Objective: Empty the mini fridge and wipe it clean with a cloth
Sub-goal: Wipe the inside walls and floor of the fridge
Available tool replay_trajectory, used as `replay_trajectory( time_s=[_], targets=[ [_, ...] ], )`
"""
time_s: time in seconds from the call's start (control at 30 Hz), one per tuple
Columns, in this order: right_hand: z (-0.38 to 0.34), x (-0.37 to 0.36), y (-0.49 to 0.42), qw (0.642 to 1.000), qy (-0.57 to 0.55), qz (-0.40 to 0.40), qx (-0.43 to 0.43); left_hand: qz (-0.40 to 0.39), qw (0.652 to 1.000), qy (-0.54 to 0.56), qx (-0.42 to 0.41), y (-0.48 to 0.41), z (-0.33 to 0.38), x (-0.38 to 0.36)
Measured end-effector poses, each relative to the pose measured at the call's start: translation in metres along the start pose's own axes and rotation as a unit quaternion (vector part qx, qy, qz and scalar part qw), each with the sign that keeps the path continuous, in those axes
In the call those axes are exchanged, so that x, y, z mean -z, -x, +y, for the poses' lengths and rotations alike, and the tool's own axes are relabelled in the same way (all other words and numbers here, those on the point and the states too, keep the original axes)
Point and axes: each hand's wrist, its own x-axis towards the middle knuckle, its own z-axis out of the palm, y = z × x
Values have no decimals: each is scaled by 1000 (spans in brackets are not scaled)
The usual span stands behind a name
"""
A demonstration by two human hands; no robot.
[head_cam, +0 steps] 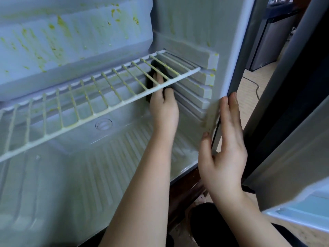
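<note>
My left hand (163, 106) grips the cloth (148, 81), which shows dark between thumb and fingers, and presses it against the ribbed side wall (194, 86) just under the right end of the shelf (106, 110). My right hand (224, 145) holds nothing. It lies flat with straight fingers on the fridge's front edge (229, 68), right of the shelf and below its level, with the thumb on the inner side, and it steadies the cabinet. Step in hand, by my judgement: wiping. The shelf is the only loose part I see inside, so I take the emptying as done. The wipe is at an early stage. Yellow-green smears cover the back wall (53, 41) above the shelf, dot the shelf wires and tip the wall ribs beside its right end. The next move calls for firm strokes along the ribs, not across them, then a pass over the back wall. The shelf blocks reach from above, so lifting it out would likely help. The ridged fridge floor (115, 157) below the shelf carries a round cap (103, 124) and faint yellow residue in its grooves. The open door (293, 216) stands to the right of the shelf. Beyond it, further right, a cable (254, 86) lies on a pale room floor (249, 100) and a grey cabinet (267, 41) stands behind.
</note>
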Motion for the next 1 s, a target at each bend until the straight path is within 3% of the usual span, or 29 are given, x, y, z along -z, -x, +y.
replay_trajectory(
  time_s=[0.1,0.23,0.63,1.0],
  targets=[
    [0,1,0,1000,-4,0,1,-22,1000,0,-1,4,0,-1],
    [-1,1,0,1000,-7,-4,-7,-16,998,-18,-65,13,12,-1],
    [-4,0,1,1000,-11,-4,-17,-80,993,-81,-35,4,13,18],
    [-7,-3,3,1000,-5,9,-24,-151,961,-150,-176,56,33,34]
  ],
)
